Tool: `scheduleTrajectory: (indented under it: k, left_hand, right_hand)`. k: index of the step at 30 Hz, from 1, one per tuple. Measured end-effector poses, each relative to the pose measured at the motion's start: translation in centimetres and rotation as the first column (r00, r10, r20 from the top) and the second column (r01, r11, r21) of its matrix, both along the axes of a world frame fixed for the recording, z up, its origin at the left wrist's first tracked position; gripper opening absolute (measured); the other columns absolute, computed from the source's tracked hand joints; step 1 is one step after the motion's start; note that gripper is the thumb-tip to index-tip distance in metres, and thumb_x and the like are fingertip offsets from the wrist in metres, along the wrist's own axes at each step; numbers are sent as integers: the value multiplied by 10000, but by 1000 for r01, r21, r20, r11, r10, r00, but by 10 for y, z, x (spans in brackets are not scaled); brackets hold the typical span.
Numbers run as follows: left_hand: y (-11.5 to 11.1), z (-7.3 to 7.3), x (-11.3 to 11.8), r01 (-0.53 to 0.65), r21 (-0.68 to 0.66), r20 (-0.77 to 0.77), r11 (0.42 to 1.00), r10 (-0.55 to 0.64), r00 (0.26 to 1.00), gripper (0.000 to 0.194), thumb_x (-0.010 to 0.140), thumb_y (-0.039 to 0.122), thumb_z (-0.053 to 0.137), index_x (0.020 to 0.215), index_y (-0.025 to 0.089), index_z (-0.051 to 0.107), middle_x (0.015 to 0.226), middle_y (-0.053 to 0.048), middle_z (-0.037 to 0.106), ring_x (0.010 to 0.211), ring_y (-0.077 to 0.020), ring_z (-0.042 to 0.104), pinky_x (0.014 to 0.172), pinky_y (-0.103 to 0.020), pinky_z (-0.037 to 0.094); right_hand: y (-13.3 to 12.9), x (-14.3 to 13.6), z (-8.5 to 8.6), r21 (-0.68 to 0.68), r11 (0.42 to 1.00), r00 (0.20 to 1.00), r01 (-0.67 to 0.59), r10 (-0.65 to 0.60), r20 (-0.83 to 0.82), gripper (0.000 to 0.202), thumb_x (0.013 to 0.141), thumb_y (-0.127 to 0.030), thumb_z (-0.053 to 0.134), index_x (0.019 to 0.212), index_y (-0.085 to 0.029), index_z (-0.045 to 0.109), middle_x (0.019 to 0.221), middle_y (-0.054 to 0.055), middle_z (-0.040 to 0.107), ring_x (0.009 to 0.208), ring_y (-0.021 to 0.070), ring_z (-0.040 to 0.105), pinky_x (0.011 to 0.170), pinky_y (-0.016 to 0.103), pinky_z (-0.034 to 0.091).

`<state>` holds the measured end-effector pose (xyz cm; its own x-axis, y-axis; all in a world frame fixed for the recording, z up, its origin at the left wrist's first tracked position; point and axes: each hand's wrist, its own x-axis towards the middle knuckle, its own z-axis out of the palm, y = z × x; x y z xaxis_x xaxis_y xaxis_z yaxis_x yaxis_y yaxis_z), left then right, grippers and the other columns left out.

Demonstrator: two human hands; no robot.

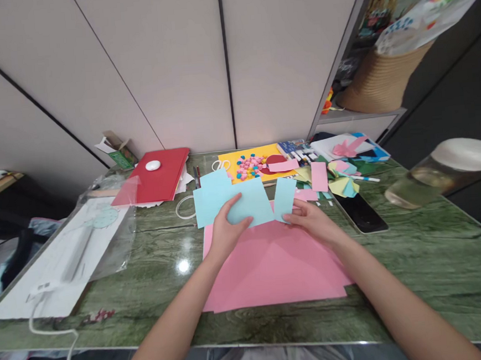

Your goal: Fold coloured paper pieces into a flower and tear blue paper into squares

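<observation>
My left hand [228, 224] is at the lower edge of a large light blue paper [253, 198], its thumb and index finger spread over the face; its other fingers are hidden. Between the thumb and fingers of my right hand [308, 222] is a small light blue paper strip [285, 193], tilted and apart from the larger piece by a narrow gap. Another light blue paper [215, 181] shows behind the large one. Below both hands, pink paper sheets [272, 266] lie stacked on the green table [158, 297].
Behind my hands are white-handled scissors [221, 165], a yellow sheet [228, 154] with colourful paper balls, and pink paper pieces [319, 176]. A phone [362, 213] and a lidded jar [427, 179] stand right; a red folder [163, 172] and a white corded device [77, 254] are left.
</observation>
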<state>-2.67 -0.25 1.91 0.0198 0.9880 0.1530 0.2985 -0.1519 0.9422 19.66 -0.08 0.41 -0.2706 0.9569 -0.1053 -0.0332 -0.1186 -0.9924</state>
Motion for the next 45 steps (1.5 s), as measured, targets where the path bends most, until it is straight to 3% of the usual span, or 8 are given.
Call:
scheduleTrajectory:
  k: [9, 17, 21, 26, 30, 33, 37, 45]
  left_hand:
    - [0, 1, -1, 30, 21, -21, 999, -29, 999, 567, 680, 205, 664, 1218, 257, 493, 1272, -26, 506, 1171, -217, 456, 993, -353, 349]
    - [3, 5, -5, -2, 13, -5, 1000, 2, 1000, 561, 674, 188, 659, 1208, 256, 503, 1286, -23, 492, 1187, -218, 441, 1006, -353, 335]
    - [1, 8, -4, 58, -7, -24, 998, -59, 998, 570, 672, 184, 659, 1214, 255, 500, 1283, -23, 494, 1182, -218, 445, 994, -346, 350]
    - [-9, 12, 0, 246, -18, -74, 969, -246, 966, 580, 676, 213, 660, 1227, 263, 487, 1296, -33, 482, 1186, -237, 442, 996, -368, 347]
    - [-13, 14, 1, 335, -9, -117, 942, -334, 935, 583, 681, 209, 658, 1231, 274, 477, 1292, -27, 484, 1178, -232, 449, 991, -361, 355]
    - [-14, 14, 0, 346, 3, -137, 938, -342, 930, 596, 677, 187, 656, 1234, 290, 470, 1293, -13, 484, 1186, -227, 443, 996, -352, 352]
    - [-14, 13, 0, 359, -1, -167, 933, -354, 920, 609, 675, 167, 654, 1236, 310, 465, 1299, 6, 482, 1189, -220, 440, 998, -341, 352]
    - [-15, 12, 3, 377, 11, -199, 926, -367, 909, 606, 676, 178, 657, 1235, 311, 466, 1295, 8, 486, 1180, -223, 448, 989, -339, 365]
  right_hand:
    - [2, 2, -1, 8, 1000, 1000, -21, 21, 10, 430, 683, -325, 663, 1089, -207, 585, 971, 65, 653, 788, 156, 580, 674, 299, 482]
    - [5, 8, -4, 6, 1000, 998, 29, -29, 57, 349, 660, -334, 676, 967, -174, 631, 882, 57, 667, 676, 138, 576, 629, 296, 488]
    - [14, 26, -5, 41, 981, 978, 190, -193, 77, 317, 660, -350, 672, 922, -178, 629, 887, 57, 663, 651, 129, 581, 608, 280, 485]
    - [31, 65, -10, 151, 888, 880, 433, -453, 144, 262, 719, -408, 577, 888, -208, 589, 924, 54, 659, 791, 180, 620, 713, 319, 477]
    - [29, 78, -5, 250, 836, 778, 487, -546, 311, 269, 695, -372, 609, 880, -178, 589, 644, 43, 634, 686, 222, 610, 713, 369, 433]
    - [18, 66, 6, 305, 853, 762, 423, -518, 389, 236, 691, -344, 618, 867, -188, 595, 539, -4, 574, 575, 194, 574, 687, 351, 406]
    - [2, 36, 24, 294, 936, 862, 196, -307, 403, 133, 696, -331, 606, 719, -200, 601, 658, 5, 605, 610, 164, 573, 622, 287, 409]
    - [-9, 22, 35, 353, 936, 921, 1, -139, 365, 75, 717, -251, 581, 705, -191, 624, 764, 28, 587, 717, 161, 527, 650, 289, 401]
